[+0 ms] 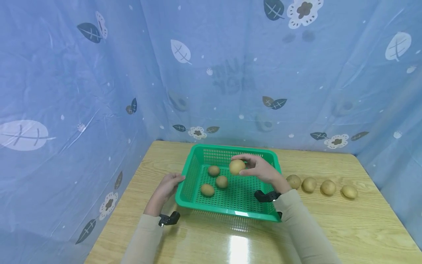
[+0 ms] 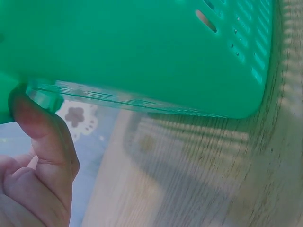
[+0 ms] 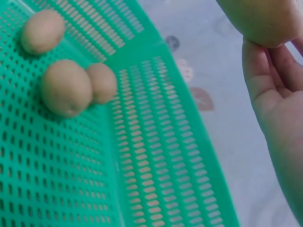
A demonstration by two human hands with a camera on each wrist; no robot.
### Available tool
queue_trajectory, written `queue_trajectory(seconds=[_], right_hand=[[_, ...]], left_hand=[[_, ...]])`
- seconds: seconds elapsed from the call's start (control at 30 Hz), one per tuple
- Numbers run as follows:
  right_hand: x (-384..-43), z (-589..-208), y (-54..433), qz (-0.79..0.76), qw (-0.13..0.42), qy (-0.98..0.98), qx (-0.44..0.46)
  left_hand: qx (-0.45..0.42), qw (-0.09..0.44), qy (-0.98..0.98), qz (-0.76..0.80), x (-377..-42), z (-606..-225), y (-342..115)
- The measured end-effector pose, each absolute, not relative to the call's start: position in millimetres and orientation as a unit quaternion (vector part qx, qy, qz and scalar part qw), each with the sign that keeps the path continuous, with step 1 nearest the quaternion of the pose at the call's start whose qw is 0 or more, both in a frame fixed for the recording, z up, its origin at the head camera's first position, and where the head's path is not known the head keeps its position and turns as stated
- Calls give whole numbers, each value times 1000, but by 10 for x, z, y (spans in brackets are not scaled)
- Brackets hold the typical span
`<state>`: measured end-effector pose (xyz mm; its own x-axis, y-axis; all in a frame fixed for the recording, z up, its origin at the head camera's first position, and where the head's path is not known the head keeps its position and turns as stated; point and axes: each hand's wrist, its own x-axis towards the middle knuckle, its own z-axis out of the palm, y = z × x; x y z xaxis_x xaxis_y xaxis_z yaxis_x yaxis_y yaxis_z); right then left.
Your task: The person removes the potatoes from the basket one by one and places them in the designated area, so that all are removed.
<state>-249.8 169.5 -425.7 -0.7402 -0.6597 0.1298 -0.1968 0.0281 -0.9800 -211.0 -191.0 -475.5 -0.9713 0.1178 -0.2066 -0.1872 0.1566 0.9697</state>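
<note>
A green plastic basket (image 1: 227, 211) with slotted walls stands on the table. My left hand (image 1: 167, 187) pinches its left rim between thumb and fingers; in the left wrist view the thumb (image 2: 35, 118) lies against the rim. Over the inside of the basket, my right hand (image 1: 262, 169) holds a light brown potato (image 1: 237, 167) by its fingertips. The right wrist view shows that potato (image 3: 265, 21) above the fingers. Three potatoes lie on the basket floor: one at the back (image 1: 213, 171), one nearer the middle (image 1: 222, 182) and one at front left (image 1: 207, 190).
To the right of the basket, several more potatoes (image 1: 328, 187) lie in a row on the wooden table (image 1: 329, 227). A blue patterned curtain (image 1: 224, 73) hangs behind the table and along its sides. Black bands with cameras (image 1: 169, 219) sit on both wrists.
</note>
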Motion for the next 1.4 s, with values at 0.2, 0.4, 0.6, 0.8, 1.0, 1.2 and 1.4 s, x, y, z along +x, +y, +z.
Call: queue_trajectory(seconds=[0.2, 0.4, 0.6, 0.8, 1.0, 1.2, 1.4], right_hand=[[-2459, -4213, 1981, -642, 127, 682, -327], [-2356, -4159, 2277, -652, 103, 685, -309], [-2251, -4165, 2518, -671, 79, 669, -309], [-2143, -4245, 2756, -696, 44, 650, -302], [-1997, -4352, 2964, -717, 12, 630, -300], [-1831, -4533, 3166, -736, -2, 623, -265], [-1717, -4761, 3326, -730, -10, 646, -225]], left_hand=[[-26, 122, 753, 646, -2106, -4745, -1920], [-30, 121, 753, 646, -2116, -4753, -1912], [-41, 117, 757, 641, -2119, -4756, -1906], [-38, 114, 757, 642, -2116, -4748, -1906], [-30, 118, 755, 644, -2110, -4742, -1915], [-31, 120, 752, 648, -2123, -4762, -1923], [-34, 116, 757, 643, -2134, -4770, -1910]])
